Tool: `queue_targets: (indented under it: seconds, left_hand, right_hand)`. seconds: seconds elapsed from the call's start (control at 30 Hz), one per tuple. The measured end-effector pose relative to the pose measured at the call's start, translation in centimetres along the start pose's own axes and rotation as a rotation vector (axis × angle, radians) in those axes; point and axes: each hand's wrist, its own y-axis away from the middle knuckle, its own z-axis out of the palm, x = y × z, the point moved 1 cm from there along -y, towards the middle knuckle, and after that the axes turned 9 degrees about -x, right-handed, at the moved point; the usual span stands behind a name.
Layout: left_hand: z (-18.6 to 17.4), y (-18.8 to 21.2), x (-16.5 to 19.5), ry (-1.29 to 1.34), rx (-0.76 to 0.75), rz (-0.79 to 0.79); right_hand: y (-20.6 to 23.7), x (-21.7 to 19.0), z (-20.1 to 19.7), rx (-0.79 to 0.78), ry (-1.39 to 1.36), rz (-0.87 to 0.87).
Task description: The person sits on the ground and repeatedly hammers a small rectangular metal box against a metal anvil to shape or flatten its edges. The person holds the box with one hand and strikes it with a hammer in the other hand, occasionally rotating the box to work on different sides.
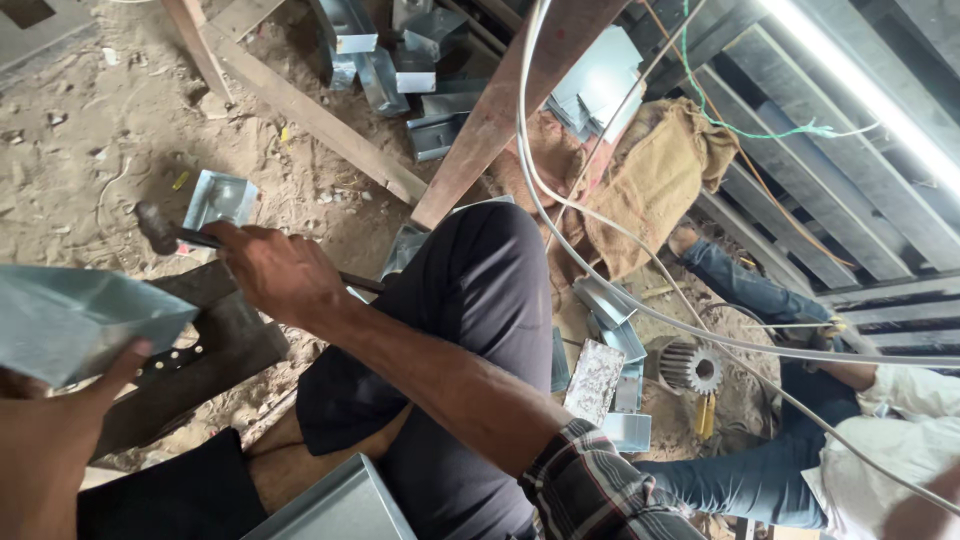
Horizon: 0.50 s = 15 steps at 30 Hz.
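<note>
Sheet metal fills this sandy floor [90, 140], and the person seated among it works with both hands. The right hand [280, 272] is closed tight around the thin dark handle of a hammer with a worn, rounded steel head [157, 226], the head poised above a dark, heavy iron block [215, 345] that serves as the working surface. The left hand [75, 400] is wrapped from below around a folded piece of thin grey galvanised sheet [75, 320], thumb pressed against its underside, holding it just beside the block at the lower left. That sheet looks light and springy, stiff along its folds yet easily dented, with cut edges likely sharp, so a hold on the flat face away from the rim seems safest. Similar bent grey channel pieces [385, 60] lie heaped near a wooden plank [320, 120]. Off to the right another person in blue jeans [760, 480] sits beside a brown sackcloth bundle [655, 175].
</note>
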Motion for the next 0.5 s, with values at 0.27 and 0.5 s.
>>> queue_targets:
  seconds: [0.27, 0.5]
  left_hand:
    - [-5.7, 2.4, 10.6, 0.41, -0.174, 0.296]
    - [-6.1, 2.2, 8.5, 0.567, -0.285, 0.345]
  right_hand:
    - [0.1, -0.4, -0.8, 0.17, -0.038, -0.079]
    - [-0.1, -2.3, -1.6, 0.265, -0.079, -0.259]
